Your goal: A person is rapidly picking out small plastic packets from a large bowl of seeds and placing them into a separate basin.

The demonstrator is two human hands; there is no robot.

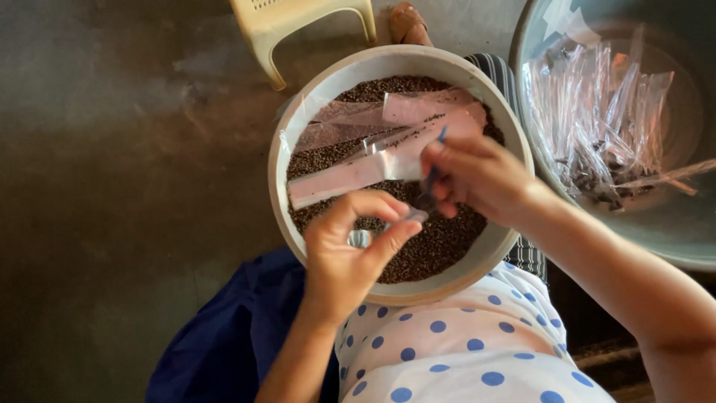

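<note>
Bag (388,160), a thin clear plastic strip, lies across the bowl (287,149) on the lap, glossy and crinkly, with a couple more flat ones under it. The bowl's round, cream, smooth-rimmed, full of tiny dark seeds (440,242), grainy looking. Left hand (350,257) pinches the bag's mouth, thumb and finger closed on it. Right hand (473,179) is clamped on a small blue scoop (435,173) right at the opening. On the right, a big grey basin (671,224) holds a heap of filled clear bags (604,112). Pale plastic stool (298,22) on the concrete floor.
</note>
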